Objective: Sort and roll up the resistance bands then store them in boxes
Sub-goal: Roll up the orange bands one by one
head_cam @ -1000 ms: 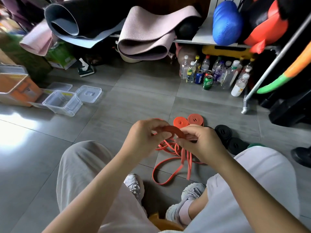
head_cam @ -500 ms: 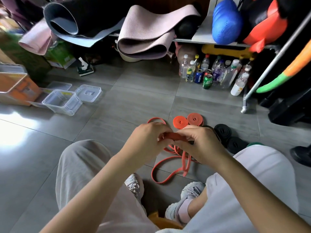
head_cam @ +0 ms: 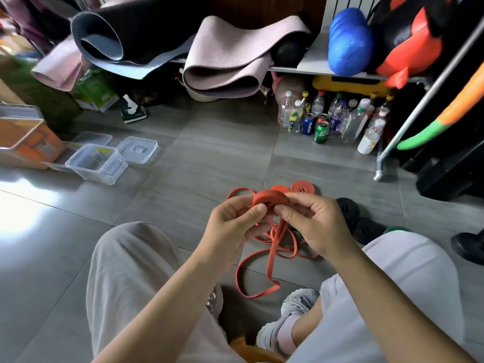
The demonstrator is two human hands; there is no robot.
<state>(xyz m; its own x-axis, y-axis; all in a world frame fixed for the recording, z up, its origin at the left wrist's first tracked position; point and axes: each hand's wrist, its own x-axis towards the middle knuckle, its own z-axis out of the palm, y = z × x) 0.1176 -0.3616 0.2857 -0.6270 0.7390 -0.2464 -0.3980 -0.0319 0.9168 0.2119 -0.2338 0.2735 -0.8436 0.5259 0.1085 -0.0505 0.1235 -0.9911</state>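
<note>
Head view: we pinch the orange band [head_cam: 271, 199] w/ left hand [head_cam: 233, 222] & right hand [head_cam: 315, 224], both curled on it, well right of the clear box [head_cam: 104, 176]. It's part rolled; tail hangs loose. Orange rolls [head_cam: 303, 188] & black rolls [head_cam: 347, 207] look done, none in box yet.

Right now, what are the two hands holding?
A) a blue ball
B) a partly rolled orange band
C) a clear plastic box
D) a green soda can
B: the left hand and the right hand both pinch the partly rolled orange band, and its loose tail hangs down below them.
</note>
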